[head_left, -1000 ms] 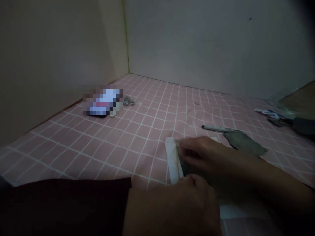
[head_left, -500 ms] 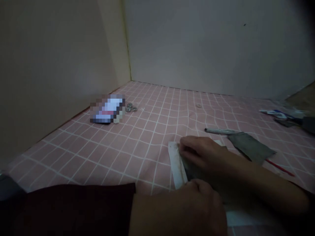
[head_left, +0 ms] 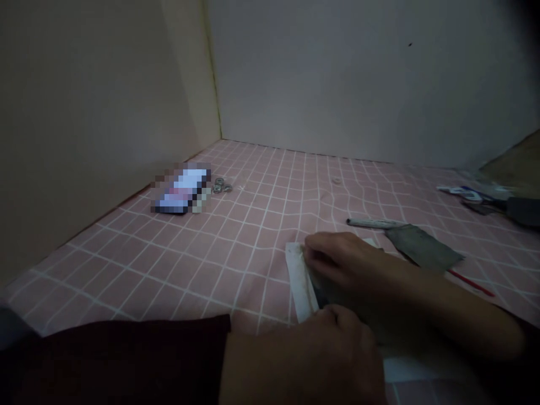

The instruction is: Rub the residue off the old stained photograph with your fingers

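In the head view, a white strip of paper lies on the pink checked cloth, its left edge bare. My right hand rests over the paper with curled fingers near its far end. Closer to me, my left hand is closed in a fist at the near end of the strip. A dark surface shows in the narrow gap between the two hands. What the fingers pinch is hidden under them and in shadow.
Beyond the right hand lie a whitish rod, a grey flat piece and a thin red stick. At the left are a blurred phone and several small metal rings. Walls close the back and left.
The whole view has shifted slightly, so things appear a little further left. Both hands keep nearly the same pose on the paper.
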Action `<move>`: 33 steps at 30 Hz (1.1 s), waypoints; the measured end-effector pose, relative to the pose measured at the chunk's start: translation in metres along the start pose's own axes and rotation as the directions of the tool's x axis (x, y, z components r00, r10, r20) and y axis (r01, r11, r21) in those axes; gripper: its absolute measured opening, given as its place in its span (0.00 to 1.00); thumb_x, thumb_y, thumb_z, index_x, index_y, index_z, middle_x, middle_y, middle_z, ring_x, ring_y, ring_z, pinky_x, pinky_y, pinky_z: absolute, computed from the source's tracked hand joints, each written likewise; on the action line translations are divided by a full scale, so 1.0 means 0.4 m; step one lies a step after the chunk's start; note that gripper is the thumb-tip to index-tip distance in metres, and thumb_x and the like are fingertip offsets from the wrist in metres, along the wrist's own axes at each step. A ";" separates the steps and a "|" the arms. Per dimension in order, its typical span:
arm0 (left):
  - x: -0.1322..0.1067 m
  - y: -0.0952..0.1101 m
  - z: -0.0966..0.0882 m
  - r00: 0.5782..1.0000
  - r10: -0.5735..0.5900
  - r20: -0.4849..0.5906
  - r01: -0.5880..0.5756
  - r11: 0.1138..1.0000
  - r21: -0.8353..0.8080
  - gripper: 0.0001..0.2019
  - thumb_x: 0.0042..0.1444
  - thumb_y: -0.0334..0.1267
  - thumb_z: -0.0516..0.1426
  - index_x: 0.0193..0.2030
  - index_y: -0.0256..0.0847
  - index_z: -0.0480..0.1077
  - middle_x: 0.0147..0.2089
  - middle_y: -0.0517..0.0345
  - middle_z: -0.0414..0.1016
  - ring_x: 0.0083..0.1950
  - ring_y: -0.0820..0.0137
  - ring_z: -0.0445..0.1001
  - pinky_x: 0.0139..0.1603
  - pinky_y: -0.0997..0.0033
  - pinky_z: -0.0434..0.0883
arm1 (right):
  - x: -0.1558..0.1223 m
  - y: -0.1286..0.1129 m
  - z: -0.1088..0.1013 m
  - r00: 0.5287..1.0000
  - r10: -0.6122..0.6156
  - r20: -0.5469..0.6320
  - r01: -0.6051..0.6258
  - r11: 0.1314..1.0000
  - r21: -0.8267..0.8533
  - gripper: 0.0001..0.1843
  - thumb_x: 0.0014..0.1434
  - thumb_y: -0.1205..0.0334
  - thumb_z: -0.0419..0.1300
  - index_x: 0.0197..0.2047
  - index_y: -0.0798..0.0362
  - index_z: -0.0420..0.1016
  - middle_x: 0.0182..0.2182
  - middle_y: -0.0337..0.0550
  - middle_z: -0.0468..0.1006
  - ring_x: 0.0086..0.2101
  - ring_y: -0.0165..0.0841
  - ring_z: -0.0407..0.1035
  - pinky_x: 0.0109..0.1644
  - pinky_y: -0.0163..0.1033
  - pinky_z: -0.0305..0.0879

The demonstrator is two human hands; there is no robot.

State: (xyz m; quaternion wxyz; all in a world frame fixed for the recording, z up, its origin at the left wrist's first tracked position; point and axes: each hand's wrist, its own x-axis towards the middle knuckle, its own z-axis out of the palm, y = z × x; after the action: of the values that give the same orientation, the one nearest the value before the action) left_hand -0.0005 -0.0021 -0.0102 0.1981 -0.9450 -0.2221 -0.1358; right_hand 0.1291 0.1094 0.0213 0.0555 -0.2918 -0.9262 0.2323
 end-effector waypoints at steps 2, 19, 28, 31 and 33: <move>-0.003 -0.002 -0.006 1.000 0.013 0.008 -0.013 1.000 0.014 0.10 0.61 0.29 0.51 0.27 0.36 0.65 0.25 0.56 0.64 0.25 0.69 0.64 0.24 0.68 0.58 | -0.006 -0.004 -0.002 0.994 -0.012 0.111 0.009 0.999 0.033 0.11 0.61 0.70 0.54 0.27 0.50 0.62 0.27 0.38 0.73 0.28 0.30 0.63 0.32 0.38 0.56; -0.003 0.013 0.003 0.998 -0.060 0.036 0.060 0.998 0.012 0.07 0.59 0.31 0.53 0.29 0.37 0.64 0.26 0.57 0.63 0.26 0.70 0.63 0.24 0.68 0.58 | 0.002 0.004 0.004 0.996 0.000 -0.084 -0.004 0.999 -0.046 0.10 0.62 0.69 0.51 0.29 0.51 0.61 0.28 0.40 0.70 0.29 0.31 0.62 0.34 0.39 0.57; 0.000 -0.013 -0.045 0.984 0.025 0.177 -0.024 1.000 -0.008 0.06 0.55 0.27 0.52 0.29 0.37 0.65 0.25 0.57 0.63 0.25 0.69 0.62 0.23 0.67 0.57 | 0.008 0.010 0.006 0.992 -0.021 -0.124 0.022 1.000 0.005 0.08 0.61 0.71 0.51 0.31 0.52 0.65 0.30 0.40 0.71 0.31 0.30 0.63 0.37 0.37 0.59; -0.007 -0.010 -0.042 0.989 0.039 0.142 -0.042 0.999 0.017 0.06 0.53 0.25 0.51 0.29 0.37 0.66 0.26 0.56 0.64 0.25 0.69 0.62 0.23 0.66 0.56 | 0.004 0.011 -0.001 0.999 -0.042 -0.027 0.043 0.999 0.033 0.07 0.60 0.72 0.52 0.31 0.53 0.65 0.28 0.37 0.70 0.30 0.28 0.62 0.35 0.35 0.57; -0.009 -0.006 -0.035 0.989 0.047 0.137 -0.052 0.998 0.033 0.06 0.53 0.25 0.51 0.29 0.36 0.67 0.27 0.54 0.66 0.26 0.68 0.63 0.24 0.65 0.56 | -0.003 0.004 -0.010 0.992 -0.036 0.121 0.029 0.998 0.053 0.08 0.60 0.71 0.53 0.29 0.53 0.64 0.26 0.35 0.69 0.27 0.27 0.61 0.32 0.34 0.55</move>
State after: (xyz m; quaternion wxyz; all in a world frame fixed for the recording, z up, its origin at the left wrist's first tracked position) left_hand -0.0071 -0.0077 0.0018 0.2031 -0.9535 -0.2139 -0.0620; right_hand 0.1320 0.1115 0.0243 0.0101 -0.2604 -0.9262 0.2725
